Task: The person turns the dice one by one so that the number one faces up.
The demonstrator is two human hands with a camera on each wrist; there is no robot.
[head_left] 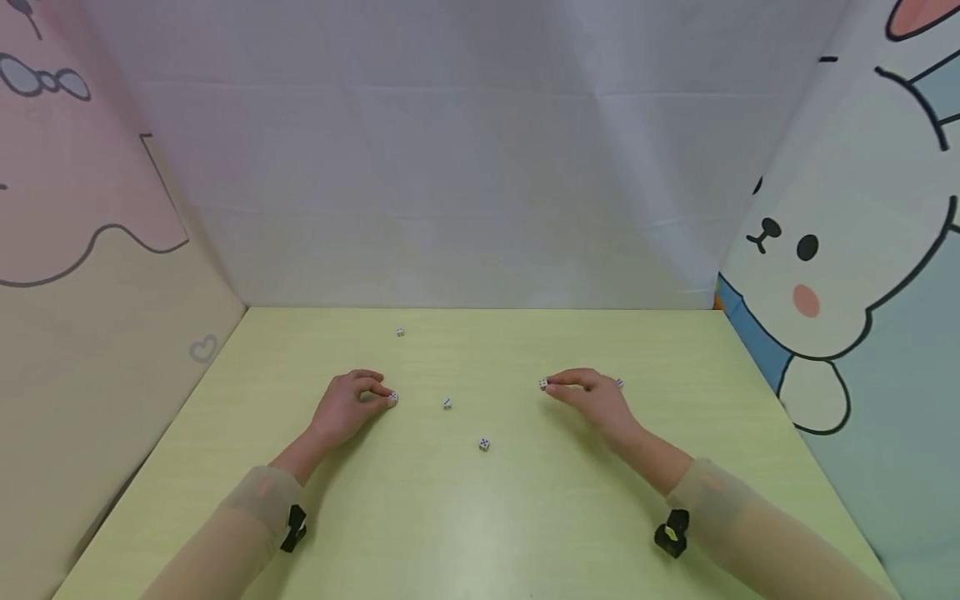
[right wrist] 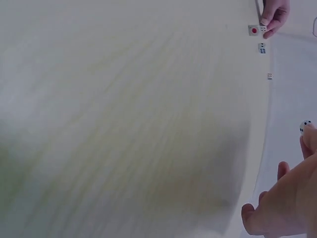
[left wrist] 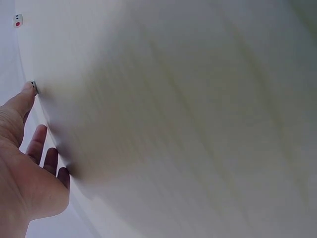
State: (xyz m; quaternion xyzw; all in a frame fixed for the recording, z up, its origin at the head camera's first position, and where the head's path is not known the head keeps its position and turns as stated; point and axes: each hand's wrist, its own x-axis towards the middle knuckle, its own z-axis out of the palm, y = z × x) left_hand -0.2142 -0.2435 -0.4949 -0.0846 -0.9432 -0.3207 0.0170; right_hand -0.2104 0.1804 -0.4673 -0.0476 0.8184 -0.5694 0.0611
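Observation:
A small white die (head_left: 393, 398) is pinched between the thumb and index fingertips of my left hand (head_left: 347, 408), low over the left part of the table. In the left wrist view that die (left wrist: 33, 87) shows at the thumb tip, the other fingers spread beside the tabletop. My right hand (head_left: 596, 402) holds a second die (head_left: 543, 384) at its fingertips, right of the table's middle. This die (right wrist: 305, 126) appears above the table edge in the right wrist view. Just beyond the right knuckles lies another die (head_left: 619, 383), partly hidden by the hand.
Between the hands a die (head_left: 447, 403) rests on the pale yellow table (head_left: 465, 533), with another die (head_left: 483, 444) nearer me. One more die (head_left: 400, 332) lies near the back edge. A white sheet (head_left: 465, 167) hangs behind; printed panels (head_left: 832, 250) border the sides.

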